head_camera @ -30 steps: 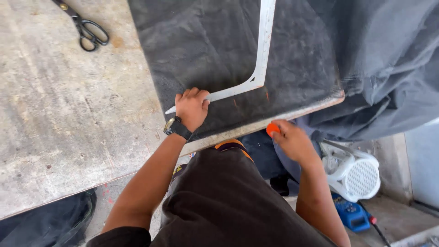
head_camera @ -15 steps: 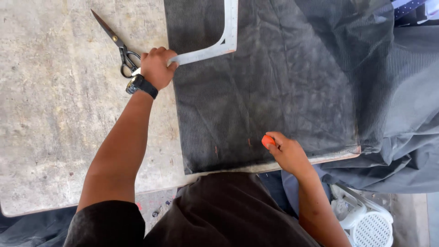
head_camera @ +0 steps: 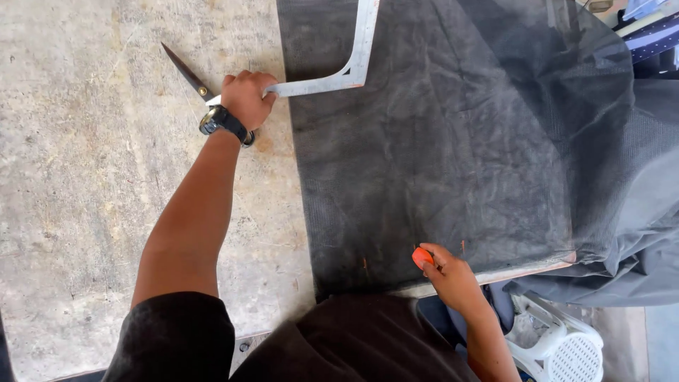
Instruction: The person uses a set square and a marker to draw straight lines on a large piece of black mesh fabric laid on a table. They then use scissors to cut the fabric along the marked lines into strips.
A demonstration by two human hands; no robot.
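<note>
Left hand [head_camera: 246, 95] clamped on square's [head_camera: 357, 60] end | right hand [head_camera: 453, 279] pinching orange chalk [head_camera: 422, 256] at fabric [head_camera: 438, 155] edge

I see my two bare forearms reaching out from short black sleeves. My left hand [head_camera: 246, 95] has a black wristwatch [head_camera: 221, 122] with a dark band strapped at the wrist. My right hand [head_camera: 453, 277] wears nothing.

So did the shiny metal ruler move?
Yes. The left hand slid the L-shaped metal ruler from the near edge of the dark fabric away, towards the scissors.
</note>
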